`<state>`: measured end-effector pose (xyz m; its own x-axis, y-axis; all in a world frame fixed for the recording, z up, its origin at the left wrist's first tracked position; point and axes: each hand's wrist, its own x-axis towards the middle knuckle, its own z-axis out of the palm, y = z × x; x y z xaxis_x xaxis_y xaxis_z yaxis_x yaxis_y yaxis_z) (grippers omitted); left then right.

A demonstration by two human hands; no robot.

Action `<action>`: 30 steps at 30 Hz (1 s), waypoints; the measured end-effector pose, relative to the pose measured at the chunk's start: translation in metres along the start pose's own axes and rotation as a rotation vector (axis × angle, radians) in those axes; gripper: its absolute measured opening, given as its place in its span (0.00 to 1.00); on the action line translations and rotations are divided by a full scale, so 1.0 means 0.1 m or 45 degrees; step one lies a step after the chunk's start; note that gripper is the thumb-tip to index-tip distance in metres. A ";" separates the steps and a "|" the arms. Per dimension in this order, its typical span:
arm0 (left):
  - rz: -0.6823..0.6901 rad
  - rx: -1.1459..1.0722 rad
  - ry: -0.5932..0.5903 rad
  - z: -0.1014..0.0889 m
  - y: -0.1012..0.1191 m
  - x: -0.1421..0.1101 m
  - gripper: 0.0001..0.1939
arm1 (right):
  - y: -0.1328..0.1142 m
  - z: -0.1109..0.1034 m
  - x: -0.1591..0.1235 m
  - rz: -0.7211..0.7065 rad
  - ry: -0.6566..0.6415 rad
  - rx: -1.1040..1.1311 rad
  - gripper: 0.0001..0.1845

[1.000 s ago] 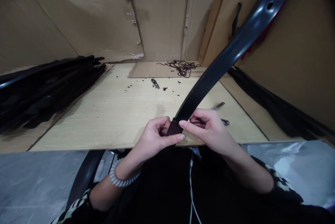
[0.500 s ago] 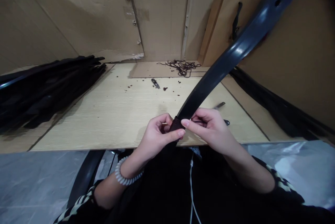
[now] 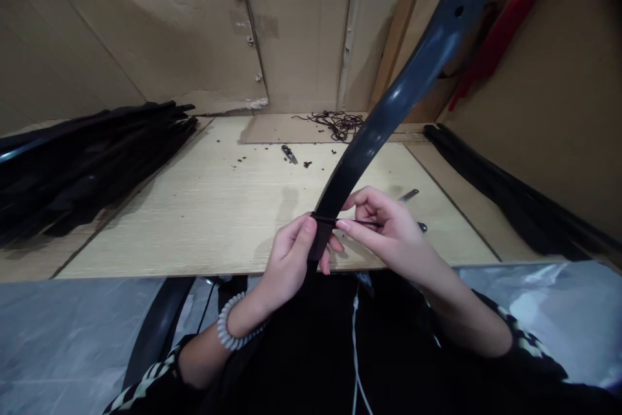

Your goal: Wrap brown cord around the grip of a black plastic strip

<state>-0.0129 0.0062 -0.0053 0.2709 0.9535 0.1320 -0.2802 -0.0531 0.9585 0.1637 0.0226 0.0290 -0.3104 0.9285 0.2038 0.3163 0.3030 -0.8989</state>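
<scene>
A long, dark, glossy curved bar (image 3: 376, 123) slants up to the right, with a hole near its far end. Its lower part carries a tight wrapping of dark brown cord (image 3: 321, 240). My left hand (image 3: 289, 263) is closed around the bar at this wrapping, thumb on the near face and fingertips showing on the other side. Between thumb and fingers, my right hand (image 3: 383, 221) pinches a thin dark cord (image 3: 359, 223) that runs taut to the wrapping's upper edge. The bar's lower end is lost against dark clothing.
Thread snips (image 3: 289, 154) lie mid-table among dark scraps. Behind them is a tangle of cord (image 3: 335, 125). Dark strips (image 3: 97, 162) are piled at left, with more long dark pieces (image 3: 505, 188) at right. A metal tool (image 3: 409, 195) lies beyond my right hand. Red material (image 3: 515, 20) hangs upper right.
The bar's far end has swung left and down, uncovering more red material. My left hand has shifted its grip, thumb now lying up along the wrapping. The cord at my right hand now shows stretched.
</scene>
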 end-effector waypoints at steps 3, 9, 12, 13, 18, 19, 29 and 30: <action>0.017 0.002 0.055 0.01 0.02 0.01 0.19 | 0.00 0.00 0.01 0.053 -0.136 0.108 0.21; -0.019 -0.052 0.112 0.02 0.05 0.05 0.18 | -0.05 0.05 0.01 0.051 -0.236 0.275 0.19; -0.013 -0.098 0.060 0.02 0.04 0.04 0.18 | -0.05 0.03 0.00 0.031 -0.225 0.250 0.18; -0.007 -0.115 0.044 0.02 0.04 0.04 0.19 | -0.05 0.02 -0.01 0.009 -0.207 0.228 0.18; 0.016 -0.111 -0.006 0.01 0.06 0.04 0.26 | -0.07 0.00 0.01 -0.088 -0.164 0.135 0.18; 0.023 -0.101 -0.026 0.01 0.10 0.04 0.28 | -0.08 0.00 0.01 -0.090 -0.163 0.120 0.17; 0.247 0.998 -0.583 -0.38 1.19 -0.02 0.15 | -0.08 -0.59 -0.04 0.009 -0.345 0.073 0.21; 0.320 1.217 -0.652 -0.44 1.28 -0.02 0.15 | -0.09 -0.70 0.00 0.027 -0.405 0.043 0.23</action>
<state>-0.0899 0.0101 0.1059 0.7159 0.6602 0.2272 0.3843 -0.6443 0.6612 0.2234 0.0344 0.0638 -0.5705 0.8193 0.0578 0.2976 0.2718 -0.9152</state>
